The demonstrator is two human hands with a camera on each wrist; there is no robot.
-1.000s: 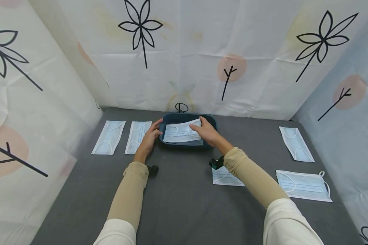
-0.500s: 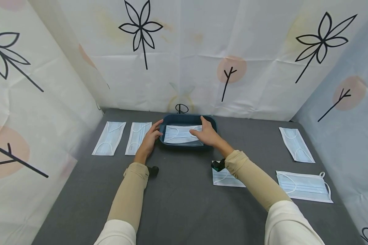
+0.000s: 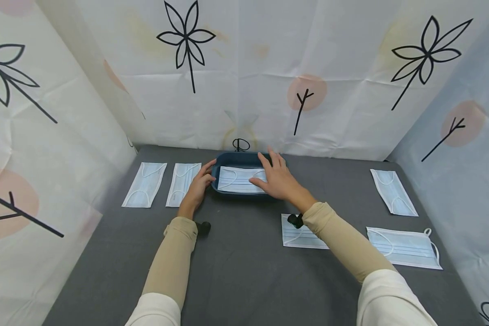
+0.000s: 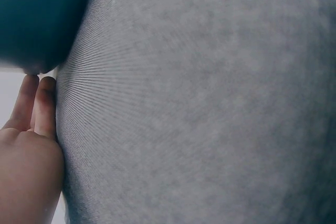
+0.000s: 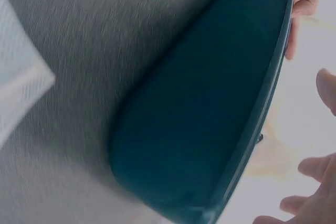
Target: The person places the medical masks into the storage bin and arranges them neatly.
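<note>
A dark blue plastic tub (image 3: 248, 195) stands at the back of the grey table. Inside it lies a pale blue face mask (image 3: 238, 179) with white ear loops, part of its right end hidden by my right hand. My left hand (image 3: 196, 188) holds the tub by its left end, thumb and fingers at the rim; the left wrist view shows fingers (image 4: 45, 106) against its outer wall. Over the tub's right end, my right hand (image 3: 283, 180) is spread and holds nothing. In the right wrist view its fingers (image 5: 315, 167) are apart from the rim.
Two masks (image 3: 144, 184) (image 3: 183, 184) lie left of the tub. Another mask (image 3: 299, 235) is partly under my right forearm. Farther right lie two more masks (image 3: 393, 192) (image 3: 405, 246). Patterned cloth walls (image 3: 236, 99) enclose the table's back and sides.
The right hand has let go of the mask, which has dropped flat into the tub. Its fingers have spread and lifted slightly. My left hand has stayed at the tub's left end.
</note>
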